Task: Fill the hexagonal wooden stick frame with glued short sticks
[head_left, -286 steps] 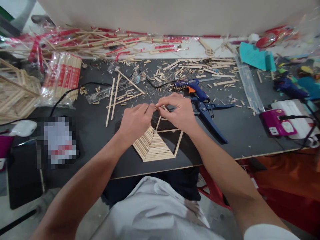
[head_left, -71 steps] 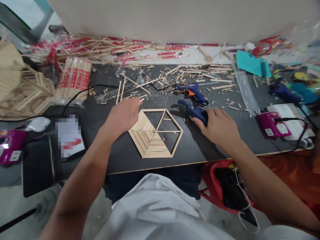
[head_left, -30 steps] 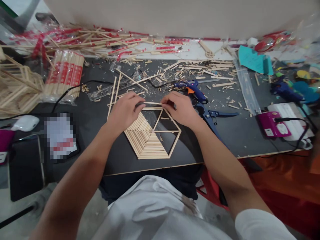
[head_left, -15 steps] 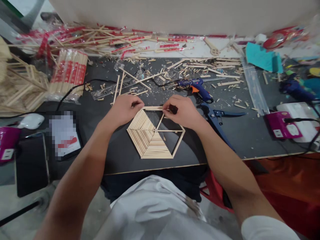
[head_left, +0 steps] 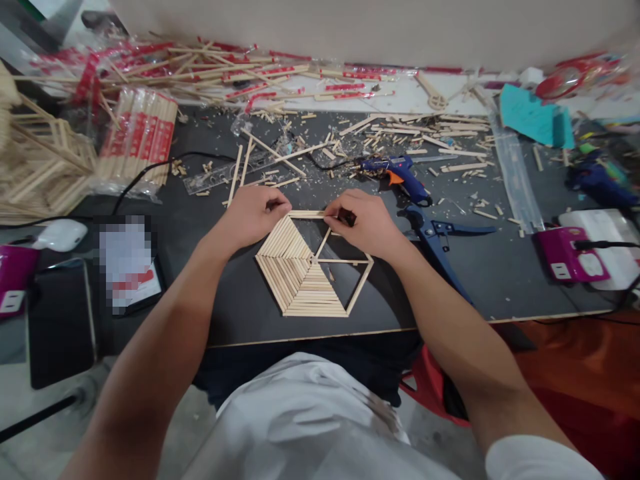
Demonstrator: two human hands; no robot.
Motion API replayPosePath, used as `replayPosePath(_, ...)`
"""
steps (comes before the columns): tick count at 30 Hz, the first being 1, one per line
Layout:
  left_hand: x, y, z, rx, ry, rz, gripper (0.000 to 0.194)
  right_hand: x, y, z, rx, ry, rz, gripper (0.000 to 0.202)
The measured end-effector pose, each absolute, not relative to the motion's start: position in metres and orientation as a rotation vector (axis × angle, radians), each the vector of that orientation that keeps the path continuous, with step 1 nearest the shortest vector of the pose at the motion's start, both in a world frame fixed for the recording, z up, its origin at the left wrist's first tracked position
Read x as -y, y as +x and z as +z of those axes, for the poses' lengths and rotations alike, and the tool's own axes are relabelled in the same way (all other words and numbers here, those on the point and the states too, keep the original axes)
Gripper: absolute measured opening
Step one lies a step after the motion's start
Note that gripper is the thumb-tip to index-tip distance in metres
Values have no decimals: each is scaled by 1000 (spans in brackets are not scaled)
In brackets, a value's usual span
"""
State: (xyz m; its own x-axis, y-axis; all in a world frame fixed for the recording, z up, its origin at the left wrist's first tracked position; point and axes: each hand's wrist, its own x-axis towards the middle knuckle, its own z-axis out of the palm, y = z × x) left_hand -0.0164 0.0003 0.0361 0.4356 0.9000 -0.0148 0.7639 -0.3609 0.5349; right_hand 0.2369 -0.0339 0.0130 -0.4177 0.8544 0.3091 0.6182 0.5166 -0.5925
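Observation:
A hexagonal panel of wooden sticks [head_left: 310, 287] lies flat on the dark table, its left and lower sections filled with rows of sticks and the others showing bare spokes. Along its far edge runs a short wooden stick [head_left: 307, 215], laid against the rim. My left hand [head_left: 256, 215] pinches the stick's left end at the upper-left corner. At the upper-right corner my right hand [head_left: 364, 220] pinches the other end, hiding part of the rim. The fingers of both hands are closed, and the fingertips partly cover the stick's ends.
A blue glue gun [head_left: 400, 175] and a blue-handled cutter [head_left: 435, 243] lie right of the panel. Stick offcuts [head_left: 390, 137] litter the back. Wrapped chopsticks [head_left: 143, 137] and a stick structure [head_left: 45, 160] stand left, near a phone [head_left: 61, 323]. A purple power adapter [head_left: 573, 255] sits right.
The stick between my hands has come closer against the far rim; the gap seen there before has narrowed. Both hands stay at the same corners. The view has shifted slightly.

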Motion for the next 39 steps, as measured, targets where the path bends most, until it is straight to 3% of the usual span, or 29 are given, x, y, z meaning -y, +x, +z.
replayPosePath(16,1,-12,37,-1440,2109,403,28,36,234,13,2182,-1183,457,8)
replayPosePath(26,3,-7,43,-1559,2060,317,28,37,234,17,2057,-1293,582,2)
replayPosePath(31,2,-9,42,-1511,2111,339,29,36,246,28,1904,-1354,512,14)
replayPosePath(39,0,-12,36,-1427,2147,436,23,34,241,19,2073,-1359,645,6)
